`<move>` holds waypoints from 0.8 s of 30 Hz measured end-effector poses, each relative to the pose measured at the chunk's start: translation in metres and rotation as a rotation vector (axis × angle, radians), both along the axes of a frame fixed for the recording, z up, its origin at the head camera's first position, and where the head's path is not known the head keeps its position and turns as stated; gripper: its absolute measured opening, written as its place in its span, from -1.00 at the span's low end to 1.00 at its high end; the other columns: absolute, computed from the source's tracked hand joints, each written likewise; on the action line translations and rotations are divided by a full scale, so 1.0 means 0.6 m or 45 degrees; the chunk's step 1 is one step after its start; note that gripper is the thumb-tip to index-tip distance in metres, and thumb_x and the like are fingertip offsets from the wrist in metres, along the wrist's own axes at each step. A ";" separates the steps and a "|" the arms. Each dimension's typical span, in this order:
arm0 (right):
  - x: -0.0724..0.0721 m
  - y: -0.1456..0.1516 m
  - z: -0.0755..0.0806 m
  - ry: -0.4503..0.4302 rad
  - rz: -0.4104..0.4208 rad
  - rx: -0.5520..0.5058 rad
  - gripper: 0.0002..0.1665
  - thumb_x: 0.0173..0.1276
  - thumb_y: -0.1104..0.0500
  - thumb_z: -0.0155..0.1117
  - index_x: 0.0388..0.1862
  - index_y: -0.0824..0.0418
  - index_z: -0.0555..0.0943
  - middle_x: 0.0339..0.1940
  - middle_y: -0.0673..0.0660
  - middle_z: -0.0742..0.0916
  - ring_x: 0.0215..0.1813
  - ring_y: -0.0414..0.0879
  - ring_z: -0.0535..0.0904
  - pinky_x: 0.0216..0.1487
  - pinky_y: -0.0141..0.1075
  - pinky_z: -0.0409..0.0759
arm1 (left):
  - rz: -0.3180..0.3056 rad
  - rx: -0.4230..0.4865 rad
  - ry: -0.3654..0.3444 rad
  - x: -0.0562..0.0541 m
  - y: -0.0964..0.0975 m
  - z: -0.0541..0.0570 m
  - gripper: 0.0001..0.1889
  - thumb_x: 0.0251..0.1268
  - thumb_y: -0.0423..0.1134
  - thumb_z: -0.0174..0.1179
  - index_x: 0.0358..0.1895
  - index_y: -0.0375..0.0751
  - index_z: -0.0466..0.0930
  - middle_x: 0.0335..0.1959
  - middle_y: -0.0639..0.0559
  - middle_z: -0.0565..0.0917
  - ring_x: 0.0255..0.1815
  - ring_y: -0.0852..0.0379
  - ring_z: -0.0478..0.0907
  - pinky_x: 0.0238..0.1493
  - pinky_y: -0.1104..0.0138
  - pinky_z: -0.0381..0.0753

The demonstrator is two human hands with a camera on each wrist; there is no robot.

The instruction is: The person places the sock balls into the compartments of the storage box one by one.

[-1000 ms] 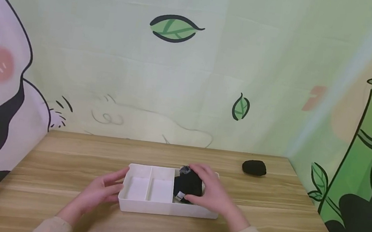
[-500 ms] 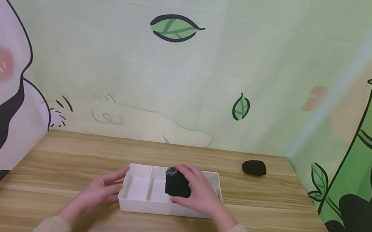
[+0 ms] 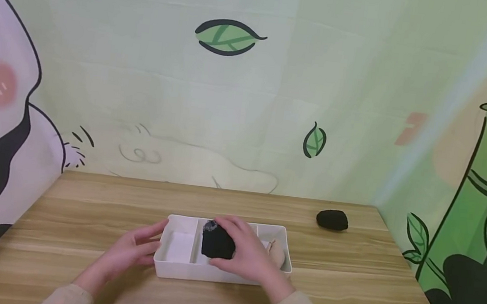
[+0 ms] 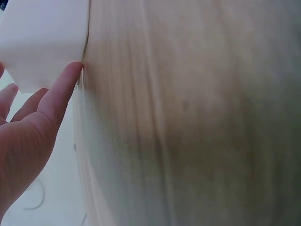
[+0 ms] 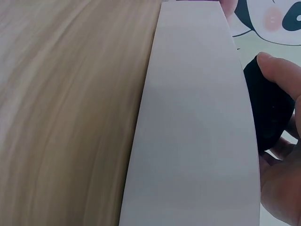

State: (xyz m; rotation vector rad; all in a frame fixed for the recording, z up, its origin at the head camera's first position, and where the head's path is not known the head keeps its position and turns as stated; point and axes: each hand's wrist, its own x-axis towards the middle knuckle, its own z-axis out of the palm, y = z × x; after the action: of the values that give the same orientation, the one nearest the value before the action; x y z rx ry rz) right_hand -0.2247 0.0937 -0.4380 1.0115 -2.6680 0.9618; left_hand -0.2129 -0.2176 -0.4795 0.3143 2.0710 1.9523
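Observation:
My right hand (image 3: 243,250) grips a black cloth bundle (image 3: 217,242), like a rolled-up pair of socks, with a grey patterned patch at its top left. It is over the second compartment from the left of a white divided box (image 3: 211,274). In the right wrist view, the black bundle shows past the box's upper edge, between thumb and fingers. My left hand (image 3: 138,244) touches the box's left end with extended fingers. The left wrist view shows its fingertips against the white end wall. A beige cloth bundle (image 3: 276,253) lies in the rightmost compartment.
Another black bundle (image 3: 332,220) lies on the wooden table (image 3: 372,287) near its back right. The leftmost compartment shows its white floor. Behind the table hangs a backdrop (image 3: 249,97) printed with leaves, pandas and bamboo.
My right hand has moved left with the black bundle, from the right part of the box to the second compartment. The beige bundle has come into view. My left hand stays put.

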 end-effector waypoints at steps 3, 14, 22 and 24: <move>-0.002 -0.007 -0.001 -0.017 -0.014 0.001 0.01 0.04 -0.03 0.62 0.46 0.11 0.37 0.38 0.11 0.45 0.32 0.05 0.42 0.31 0.02 0.47 | 0.014 -0.005 -0.015 0.000 0.001 -0.001 -0.34 0.45 -0.38 0.11 0.54 -0.26 0.08 0.54 -0.33 0.07 0.32 -0.28 0.37 0.09 0.08 0.63; -0.005 -0.029 -0.014 0.035 -0.044 0.042 0.00 0.01 -0.06 0.63 0.43 0.11 0.40 0.33 0.13 0.48 0.28 0.06 0.44 0.25 0.02 0.51 | 0.024 -0.028 -0.018 -0.001 0.002 -0.002 -0.34 0.45 -0.36 0.13 0.54 -0.25 0.10 0.53 -0.32 0.08 0.31 -0.28 0.38 0.07 0.10 0.64; -0.006 -0.034 -0.021 0.001 -0.113 0.100 0.01 0.04 -0.13 0.59 0.46 0.06 0.38 0.37 0.10 0.47 0.32 0.04 0.43 0.25 0.03 0.51 | 0.004 -0.006 -0.009 -0.001 0.001 -0.003 -0.34 0.46 -0.37 0.12 0.54 -0.26 0.08 0.53 -0.33 0.08 0.34 -0.34 0.33 0.09 0.06 0.63; -0.007 -0.035 -0.022 0.002 -0.122 0.105 0.01 0.05 -0.14 0.59 0.45 0.06 0.38 0.37 0.11 0.47 0.32 0.05 0.43 0.25 0.03 0.51 | 0.001 0.002 0.001 -0.001 0.000 -0.002 -0.34 0.46 -0.37 0.11 0.54 -0.27 0.08 0.53 -0.33 0.08 0.34 -0.33 0.34 0.09 0.06 0.63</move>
State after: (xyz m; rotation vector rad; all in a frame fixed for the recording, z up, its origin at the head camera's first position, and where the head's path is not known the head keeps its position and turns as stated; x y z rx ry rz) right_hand -0.2287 0.0729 -0.4514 0.8901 -2.7469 0.8391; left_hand -0.2132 -0.2175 -0.4808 0.3144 2.0707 1.9545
